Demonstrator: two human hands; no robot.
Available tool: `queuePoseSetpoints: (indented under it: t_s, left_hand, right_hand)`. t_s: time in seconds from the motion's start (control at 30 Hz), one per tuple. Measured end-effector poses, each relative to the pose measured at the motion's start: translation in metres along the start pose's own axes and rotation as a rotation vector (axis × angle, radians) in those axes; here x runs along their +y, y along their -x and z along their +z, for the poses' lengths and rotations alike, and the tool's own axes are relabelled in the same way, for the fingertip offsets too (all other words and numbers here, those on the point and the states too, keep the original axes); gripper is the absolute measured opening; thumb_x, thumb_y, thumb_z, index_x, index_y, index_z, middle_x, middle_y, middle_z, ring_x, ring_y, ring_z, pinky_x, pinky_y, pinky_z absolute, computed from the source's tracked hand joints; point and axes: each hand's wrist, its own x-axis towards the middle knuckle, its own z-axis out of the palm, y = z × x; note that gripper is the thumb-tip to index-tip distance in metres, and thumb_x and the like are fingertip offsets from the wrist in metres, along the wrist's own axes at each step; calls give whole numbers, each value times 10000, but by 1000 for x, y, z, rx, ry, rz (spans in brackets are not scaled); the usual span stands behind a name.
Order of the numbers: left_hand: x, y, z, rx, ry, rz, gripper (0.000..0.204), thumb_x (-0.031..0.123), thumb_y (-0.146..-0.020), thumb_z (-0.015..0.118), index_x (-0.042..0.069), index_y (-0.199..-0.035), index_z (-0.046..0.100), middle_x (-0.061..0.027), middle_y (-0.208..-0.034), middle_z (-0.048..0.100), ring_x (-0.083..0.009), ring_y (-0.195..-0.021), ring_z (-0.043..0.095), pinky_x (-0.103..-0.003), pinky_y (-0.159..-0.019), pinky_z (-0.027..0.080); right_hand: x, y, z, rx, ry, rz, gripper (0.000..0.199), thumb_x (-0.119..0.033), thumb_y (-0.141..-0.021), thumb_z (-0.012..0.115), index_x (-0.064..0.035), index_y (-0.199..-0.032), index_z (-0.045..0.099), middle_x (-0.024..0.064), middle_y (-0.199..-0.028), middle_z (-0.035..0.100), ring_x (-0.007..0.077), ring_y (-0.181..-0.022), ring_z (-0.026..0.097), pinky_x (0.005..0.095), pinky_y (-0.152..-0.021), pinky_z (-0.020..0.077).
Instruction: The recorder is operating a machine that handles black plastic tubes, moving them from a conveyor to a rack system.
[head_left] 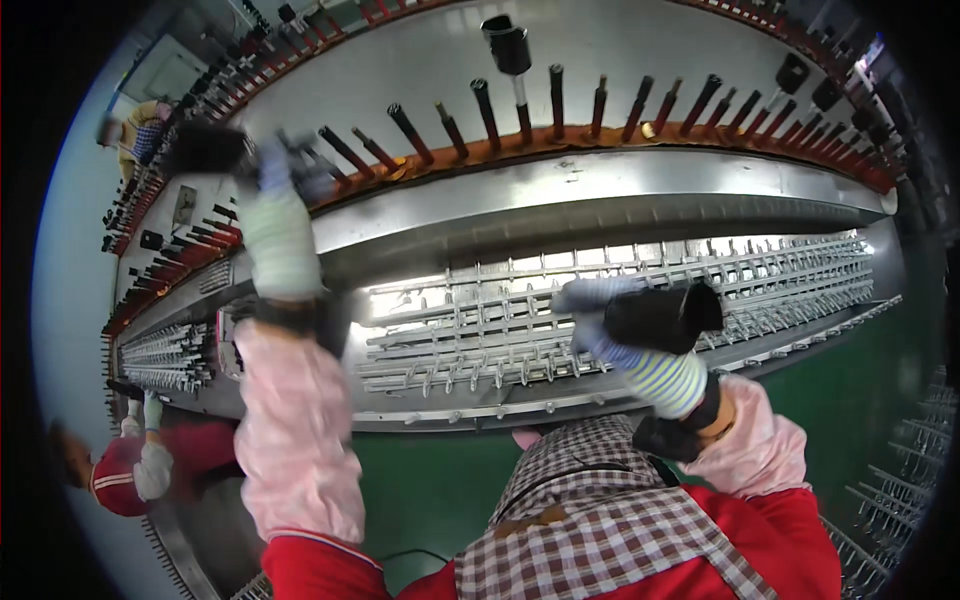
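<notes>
My right hand (640, 352), in a striped knit glove, grips a black open-ended cylindrical piece (655, 320) above the metal racks. Its dark opening points right. My left hand (285, 185), gloved and stretched far forward to the left, is beside the row of pegs. A second black piece (208, 148), blurred like the hand, appears right against its fingers. Motion smears those fingers, so whether they grip it does not show. Upright dark pegs (487, 115) on reddish stems run along the curved line. One peg carries a black cup-shaped piece (507, 45).
Silvery racks with small prongs (540, 320) lie in a long metal tray in front of me. The tray's raised rim (480, 415) curves along my side. A co-worker in red (150, 465) is at the left, another person (140, 132) farther off. More racks (905, 470) stand at right.
</notes>
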Motion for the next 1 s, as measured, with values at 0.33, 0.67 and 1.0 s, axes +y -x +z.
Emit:
queuePoseSetpoints:
  t_s: [0.33,0.67,1.0]
  left_hand:
    - [-56,269,-62,-372,29,-460,313,172,-855,636,-22,-1097,593,-66,-883,640,-146,-774,607,-266,-694,500]
    - [-197,304,-74,-418,-274,-423,162,57,-856,592,65,-1016,570,-14,-862,613,-107,-556,564,-245,-482,477]
    - [-151,287,-36,-502,-502,-536,399,390,-777,629,56,-994,603,-239,-912,628,-411,-852,583,-481,-731,458]
  right_hand:
    - [104,41,74,-193,-36,-79,428,1,-805,595,-30,-1226,524,33,-1015,614,108,-904,564,244,-824,450]
    - [173,12,100,23,589,-52,270,-135,-808,599,-87,-1074,591,167,-900,648,362,-817,612,382,-711,498]
    - [206,12,58,-46,620,184,261,-165,-814,584,-39,-1042,582,221,-903,629,390,-831,598,430,-732,485]
